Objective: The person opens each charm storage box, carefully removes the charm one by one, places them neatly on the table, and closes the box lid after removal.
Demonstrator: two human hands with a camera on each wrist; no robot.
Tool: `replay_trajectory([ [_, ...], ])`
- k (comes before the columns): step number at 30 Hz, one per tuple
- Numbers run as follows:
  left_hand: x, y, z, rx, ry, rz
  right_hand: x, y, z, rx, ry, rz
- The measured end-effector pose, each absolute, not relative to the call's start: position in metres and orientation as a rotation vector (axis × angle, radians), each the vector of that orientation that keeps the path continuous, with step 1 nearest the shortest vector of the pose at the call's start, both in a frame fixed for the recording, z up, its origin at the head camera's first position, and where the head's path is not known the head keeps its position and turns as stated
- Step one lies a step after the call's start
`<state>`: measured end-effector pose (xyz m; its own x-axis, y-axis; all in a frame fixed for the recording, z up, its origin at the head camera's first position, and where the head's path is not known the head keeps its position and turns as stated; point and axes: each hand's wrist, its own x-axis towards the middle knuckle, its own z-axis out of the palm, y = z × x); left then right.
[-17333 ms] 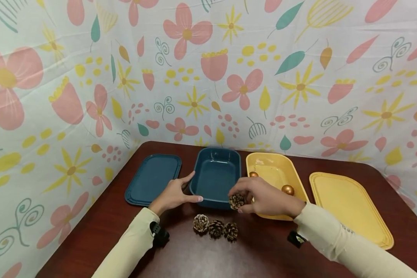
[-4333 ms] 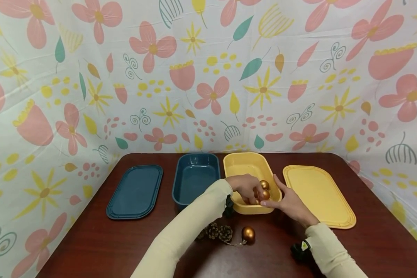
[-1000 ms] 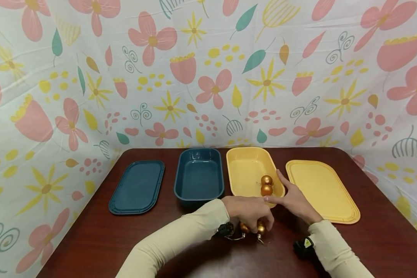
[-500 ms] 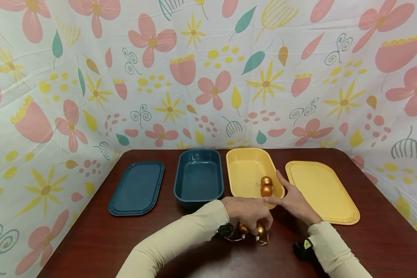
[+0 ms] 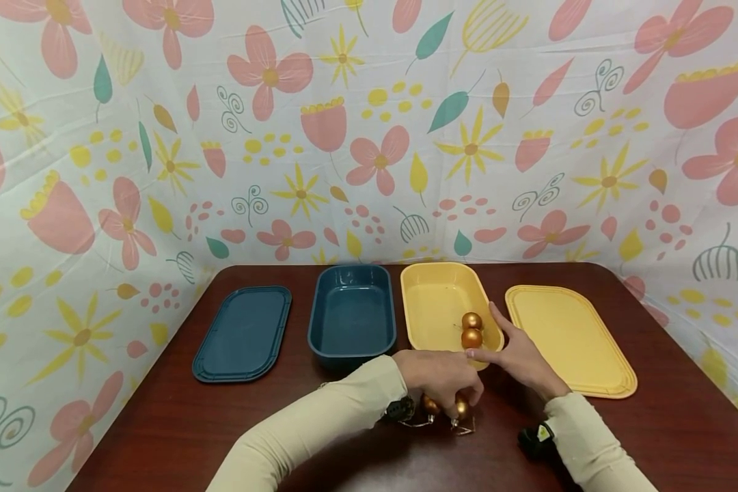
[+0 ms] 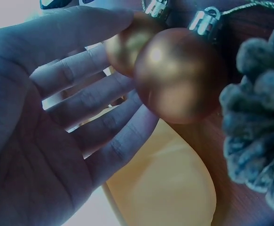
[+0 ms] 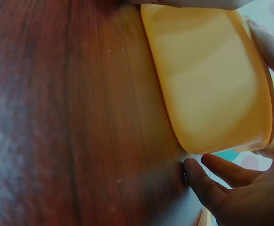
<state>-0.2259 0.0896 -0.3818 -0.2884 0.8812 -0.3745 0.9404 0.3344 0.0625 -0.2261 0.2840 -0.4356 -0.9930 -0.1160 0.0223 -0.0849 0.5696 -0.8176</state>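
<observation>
My left hand (image 5: 443, 376) reaches across in front of the yellow box (image 5: 413, 307), palm down. In the left wrist view its thumb and fingers pinch a gold Christmas ball (image 6: 127, 42), low over the table. A second, coppery ball (image 6: 183, 77) with a silver cap lies right beside it. A pine cone (image 6: 259, 113) shows close by; in the head view my left arm covers the cones. My right hand (image 5: 523, 355) rests with extended fingers around the yellow box's near right corner. Inside the box are a gold ball (image 5: 471, 319) and an orange-gold ball (image 5: 471, 338).
A blue box (image 5: 352, 311) stands left of the yellow one, with nothing visible inside. The blue lid (image 5: 242, 333) lies at far left and the yellow lid (image 5: 568, 338) at right. Patterned cloth (image 5: 369, 137) hangs behind the dark wooden table (image 5: 178, 424).
Seconds ago my left hand was inside the yellow box; now it holds a ball on the table by another. Much earlier, my right hand held a pine cone. The last half second shows almost no movement.
</observation>
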Motion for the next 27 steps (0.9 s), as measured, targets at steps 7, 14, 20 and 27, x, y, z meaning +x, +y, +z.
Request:
replay_trajectory([
  [7,-0.2261,0.0897,-0.3837,1.593,2.285,-0.243,-0.2251,0.2842,-0.4366,-0.177,2.755,-1.433],
  [14,-0.2259,0.0902,-0.3841,1.592,2.297,-0.242,-0.2245,0.2838,-0.4340,-0.185,2.763,-1.431],
  [20,-0.2255,0.0904,-0.3835,1.606,2.292,-0.242,-0.2242,0.2842,-0.4348,-0.188,2.764,-1.436],
  [27,-0.2254,0.0911,-0.3835,1.619,2.288,-0.247,-0.2242,0.2843,-0.4351,-0.184,2.764,-1.432],
])
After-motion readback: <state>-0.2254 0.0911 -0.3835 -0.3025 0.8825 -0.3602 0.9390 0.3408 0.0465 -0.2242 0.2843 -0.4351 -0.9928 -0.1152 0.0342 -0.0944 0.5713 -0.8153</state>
